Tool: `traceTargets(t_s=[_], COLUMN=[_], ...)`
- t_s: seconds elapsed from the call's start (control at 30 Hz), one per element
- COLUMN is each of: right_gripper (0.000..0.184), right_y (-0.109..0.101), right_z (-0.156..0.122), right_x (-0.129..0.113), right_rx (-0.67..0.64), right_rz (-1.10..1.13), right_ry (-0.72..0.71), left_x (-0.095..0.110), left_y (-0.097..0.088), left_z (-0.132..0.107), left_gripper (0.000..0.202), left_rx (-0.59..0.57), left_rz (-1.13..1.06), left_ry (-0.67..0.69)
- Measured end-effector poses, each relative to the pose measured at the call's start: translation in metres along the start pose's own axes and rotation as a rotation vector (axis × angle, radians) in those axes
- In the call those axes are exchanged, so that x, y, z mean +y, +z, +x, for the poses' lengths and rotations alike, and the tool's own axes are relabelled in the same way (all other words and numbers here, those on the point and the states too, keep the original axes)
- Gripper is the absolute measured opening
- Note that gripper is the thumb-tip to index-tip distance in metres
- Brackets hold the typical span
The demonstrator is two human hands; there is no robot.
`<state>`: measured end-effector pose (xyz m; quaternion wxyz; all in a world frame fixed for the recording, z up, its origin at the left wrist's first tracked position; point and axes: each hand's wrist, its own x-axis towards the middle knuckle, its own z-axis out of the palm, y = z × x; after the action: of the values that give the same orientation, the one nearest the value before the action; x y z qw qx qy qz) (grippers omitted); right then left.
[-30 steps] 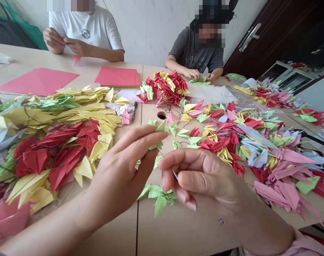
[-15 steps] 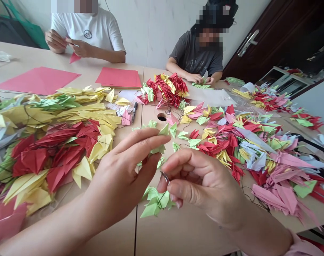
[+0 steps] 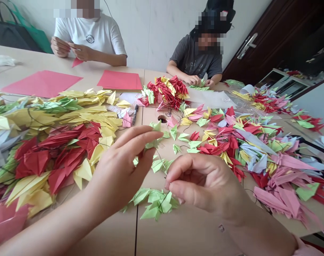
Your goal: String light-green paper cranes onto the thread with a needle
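Observation:
Near the middle of the head view, my left hand point(image 3: 121, 163) pinches a light green folded paper crane point(image 3: 154, 143) between thumb and fingers, which hide part of it. A thin dark thread point(image 3: 159, 156) runs from that crane to my right hand point(image 3: 207, 177). There, thumb and forefinger are closed on the thread. Below the hands, a bunch of green paper cranes point(image 3: 162, 204) lies on the table, with dark thread over it. Loose green cranes point(image 3: 183, 137) lie just beyond my fingers.
Yellow and red paper cranes point(image 3: 63, 156) are heaped at left, a mixed-colour heap point(image 3: 247, 142) at right. A red paper stack point(image 3: 120, 80), a pen point(image 3: 135, 113) and a table hole point(image 3: 162, 119) lie ahead. Two people sit opposite, handling folded paper.
My hands have drawn slightly apart, and the thread now shows stretched between them. The dark, shiny loop at my right fingertips is out of sight. The camera view has shifted a little.

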<state>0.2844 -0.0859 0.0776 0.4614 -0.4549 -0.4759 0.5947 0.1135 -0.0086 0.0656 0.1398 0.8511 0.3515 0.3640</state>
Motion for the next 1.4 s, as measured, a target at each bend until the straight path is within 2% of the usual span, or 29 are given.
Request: traceTargets(t_s=[0.1, 0.2, 0.27, 0.33, 0.4, 0.5, 0.8, 0.93, 1.1, 1.27, 1.33, 1.4], right_gripper=[0.007, 0.008, 0.008, 0.008, 0.007, 0.006, 0.007, 0.01, 0.029, 0.034, 0.029, 0.017], right_y=[-0.002, -0.005, -0.006, -0.006, -0.006, -0.006, -0.005, -0.004, -0.007, -0.01, -0.011, -0.013], right_z=[0.0, -0.001, -0.001, -0.001, -0.002, -0.002, -0.001, 0.0, 0.002, 0.004, 0.003, 0.003], right_x=[-0.004, -0.007, -0.008, -0.007, -0.005, -0.003, -0.002, 0.0, 0.001, 0.001, 0.001, 0.001], right_rx=[0.022, 0.104, 0.174, 0.213, 0.21, 0.172, 0.15, 0.119, 0.105, 0.076, 0.085, 0.075], right_rz=[-0.057, -0.099, -0.151, -0.215, -0.265, -0.321, -0.404, -0.263, 0.016, 0.058, 0.05, 0.051], right_ry=[-0.022, -0.118, -0.216, -0.289, -0.324, -0.33, -0.306, -0.274, -0.202, -0.203, -0.221, -0.231], left_x=[-0.012, -0.019, -0.018, -0.012, -0.004, 0.006, 0.011, 0.011, 0.011, 0.01, 0.008, 0.005], left_y=[-0.002, -0.005, -0.008, -0.01, -0.011, -0.009, -0.008, -0.008, -0.011, -0.015, -0.016, -0.016], left_z=[0.005, 0.009, 0.009, 0.007, 0.004, -0.001, -0.002, -0.002, -0.003, -0.004, -0.003, -0.003], left_gripper=[0.027, 0.024, 0.022, 0.017, 0.011, 0.008, 0.011, 0.014, 0.015, 0.015, 0.014, 0.014], left_rx=[0.048, 0.105, 0.029, -0.124, -0.259, -0.334, -0.242, -0.268, -0.33, -0.334, -0.325, -0.308], left_rz=[-0.005, -0.161, -0.367, -0.563, -0.678, -0.707, -0.614, -0.573, -0.628, -0.66, -0.666, -0.672], left_ry=[-0.139, -0.295, -0.367, -0.346, -0.26, -0.187, -0.143, -0.123, -0.183, -0.203, -0.218, -0.238])
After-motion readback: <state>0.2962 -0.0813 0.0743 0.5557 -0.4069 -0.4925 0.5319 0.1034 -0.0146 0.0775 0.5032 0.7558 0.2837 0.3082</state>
